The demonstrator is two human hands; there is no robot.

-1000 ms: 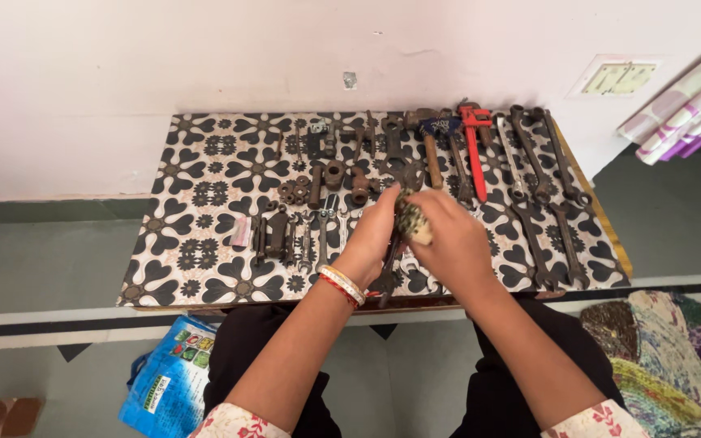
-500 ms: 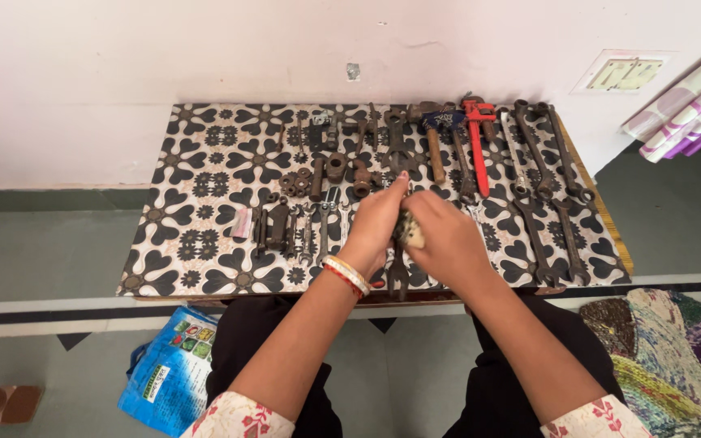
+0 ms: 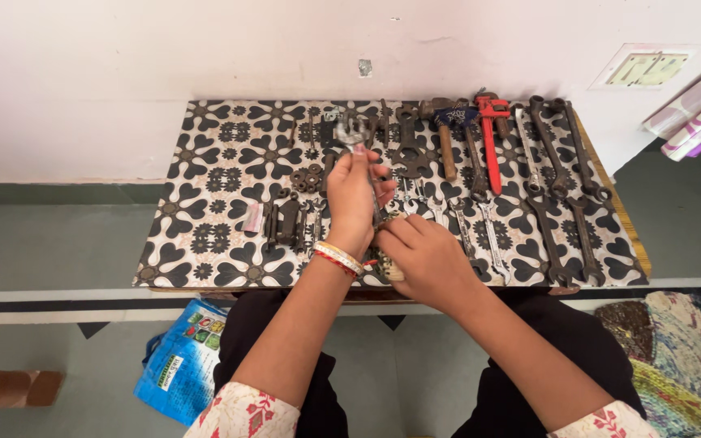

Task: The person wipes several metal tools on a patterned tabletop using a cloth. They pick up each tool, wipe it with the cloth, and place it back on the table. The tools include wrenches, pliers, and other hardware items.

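My left hand (image 3: 352,201), with bangles at the wrist, grips a metal spanner (image 3: 364,166) upright over the middle of the patterned board (image 3: 204,211). My right hand (image 3: 425,261) is closed just below it, near the board's front edge, around a small pale object (image 3: 391,268) that is mostly hidden in the palm. Rows of dark spanners (image 3: 553,211), a red pipe wrench (image 3: 490,142) and a hammer (image 3: 445,138) lie on the board to the right. Small sockets and nuts (image 3: 306,177) lie to the left of my left hand.
The board's black-and-white floral mat lies on a low ledge against a white wall. A blue printed bag (image 3: 182,361) lies on the floor at the lower left. Patterned cloth (image 3: 683,357) sits at the lower right, with rolled pale sheets (image 3: 695,109) at the upper right.
My left hand has risen and moved away from me with the spanner, now held upright. My right hand has dropped slightly toward the board's front edge. The view has shifted closer.
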